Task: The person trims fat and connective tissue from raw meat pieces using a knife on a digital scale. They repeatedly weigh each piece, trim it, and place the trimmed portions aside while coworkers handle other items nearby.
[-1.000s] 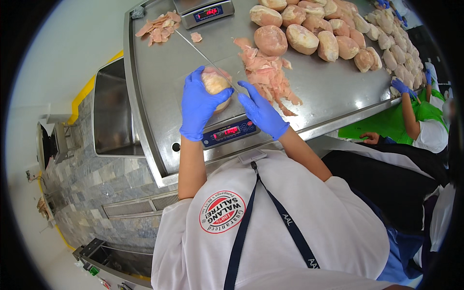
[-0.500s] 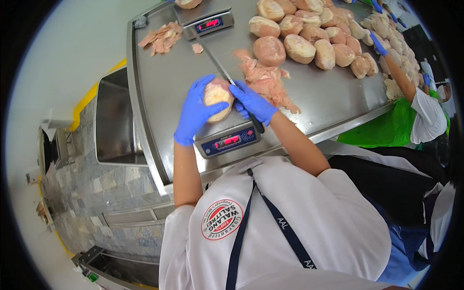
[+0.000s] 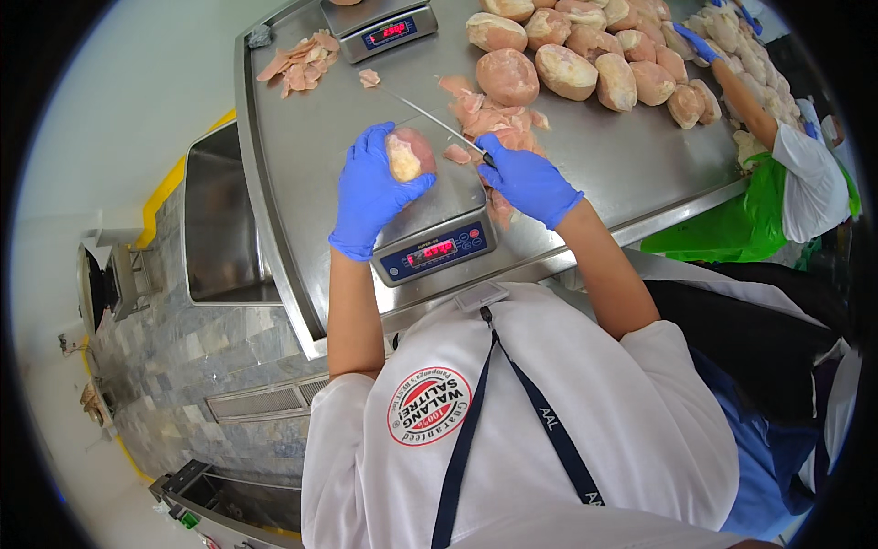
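Observation:
My left hand (image 3: 370, 197), in a blue glove, grips a rounded ham (image 3: 409, 154) with pink meat and a pale fatty patch. The ham is over the steel platform of a digital scale (image 3: 434, 252) with a lit red display. To its right, my gloved right hand (image 3: 532, 185) is closed round the dark handle of a long, thin knife (image 3: 430, 117). The blade points away to the far left, clear of the ham. Past the knife lies a heap of pink meat trimmings (image 3: 498, 123), and one small scrap (image 3: 457, 154) is beside the blade.
Several rounded hams (image 3: 567, 71) fill the far right of the steel table (image 3: 302, 156). A second scale (image 3: 389, 35) and a pile of meat slices (image 3: 302, 64) are at the far left. A co-worker's gloved hand (image 3: 697, 44) reaches in from the right. A steel bin (image 3: 229, 220) stands left.
My right hand has moved right, away from the ham, taking the knife with it. My left hand still holds the ham, now turned with more pink meat showing.

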`<state>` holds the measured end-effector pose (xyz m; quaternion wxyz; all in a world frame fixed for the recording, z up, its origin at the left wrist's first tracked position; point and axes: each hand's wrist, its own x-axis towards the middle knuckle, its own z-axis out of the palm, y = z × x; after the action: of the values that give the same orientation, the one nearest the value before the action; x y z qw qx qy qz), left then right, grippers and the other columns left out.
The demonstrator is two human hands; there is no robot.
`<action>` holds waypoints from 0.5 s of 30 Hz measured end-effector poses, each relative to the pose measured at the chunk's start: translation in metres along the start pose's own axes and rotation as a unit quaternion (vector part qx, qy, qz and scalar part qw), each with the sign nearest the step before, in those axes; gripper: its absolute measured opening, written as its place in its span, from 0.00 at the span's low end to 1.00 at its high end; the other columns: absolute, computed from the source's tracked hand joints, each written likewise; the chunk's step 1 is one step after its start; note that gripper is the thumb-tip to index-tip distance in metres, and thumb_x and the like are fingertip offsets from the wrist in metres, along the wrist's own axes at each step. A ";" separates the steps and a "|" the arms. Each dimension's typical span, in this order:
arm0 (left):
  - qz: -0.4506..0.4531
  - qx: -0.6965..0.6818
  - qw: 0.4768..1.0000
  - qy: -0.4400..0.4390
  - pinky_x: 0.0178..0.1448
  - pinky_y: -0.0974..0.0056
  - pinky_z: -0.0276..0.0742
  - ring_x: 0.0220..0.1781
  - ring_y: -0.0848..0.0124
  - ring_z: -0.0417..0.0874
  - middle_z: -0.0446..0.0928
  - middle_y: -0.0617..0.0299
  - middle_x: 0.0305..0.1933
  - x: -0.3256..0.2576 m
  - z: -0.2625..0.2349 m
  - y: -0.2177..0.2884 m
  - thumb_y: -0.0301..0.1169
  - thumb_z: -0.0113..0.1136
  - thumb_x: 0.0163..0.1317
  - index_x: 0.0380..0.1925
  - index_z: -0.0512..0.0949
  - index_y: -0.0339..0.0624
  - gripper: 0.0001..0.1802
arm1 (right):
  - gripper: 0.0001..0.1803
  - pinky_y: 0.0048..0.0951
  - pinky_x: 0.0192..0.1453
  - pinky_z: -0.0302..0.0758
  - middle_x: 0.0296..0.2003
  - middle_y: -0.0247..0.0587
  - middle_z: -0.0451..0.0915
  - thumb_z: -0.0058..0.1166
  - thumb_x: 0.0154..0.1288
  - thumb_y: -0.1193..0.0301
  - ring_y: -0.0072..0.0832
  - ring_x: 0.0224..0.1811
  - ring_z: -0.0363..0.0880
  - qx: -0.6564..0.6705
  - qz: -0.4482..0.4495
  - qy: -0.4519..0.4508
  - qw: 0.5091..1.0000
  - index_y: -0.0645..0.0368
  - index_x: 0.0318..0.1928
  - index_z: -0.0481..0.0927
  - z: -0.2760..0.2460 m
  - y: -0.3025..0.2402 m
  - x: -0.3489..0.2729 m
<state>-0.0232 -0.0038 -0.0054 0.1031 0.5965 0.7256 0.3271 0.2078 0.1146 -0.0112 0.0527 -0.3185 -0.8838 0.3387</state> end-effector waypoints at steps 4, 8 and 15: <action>-0.024 0.017 1.000 0.004 0.65 0.50 0.74 0.62 0.48 0.76 0.74 0.44 0.60 -0.002 0.002 0.006 0.50 0.79 0.42 0.63 0.69 0.34 0.50 | 0.32 0.41 0.32 0.76 0.28 0.52 0.79 0.48 0.75 0.71 0.43 0.25 0.79 0.071 -0.055 0.015 0.996 0.47 0.76 0.57 -0.010 -0.027 -0.013; -0.021 0.033 0.999 0.012 0.66 0.51 0.73 0.63 0.47 0.76 0.74 0.42 0.61 -0.003 0.004 0.005 0.51 0.79 0.43 0.63 0.69 0.32 0.51 | 0.37 0.35 0.32 0.75 0.25 0.45 0.77 0.46 0.75 0.74 0.32 0.23 0.76 0.085 -0.126 0.034 0.988 0.44 0.80 0.51 -0.002 -0.028 -0.015; 0.015 0.053 0.998 0.022 0.62 0.50 0.75 0.60 0.49 0.77 0.75 0.48 0.60 -0.002 0.007 0.003 0.51 0.76 0.42 0.58 0.73 0.38 0.45 | 0.40 0.29 0.29 0.73 0.23 0.42 0.76 0.47 0.71 0.78 0.27 0.23 0.75 0.010 -0.105 -0.017 0.994 0.44 0.81 0.51 0.007 -0.035 0.016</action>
<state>-0.0163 -0.0030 -0.0092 0.0505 0.6050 0.7349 0.3023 0.1747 0.1007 0.0034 0.0768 -0.2174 -0.9096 0.3457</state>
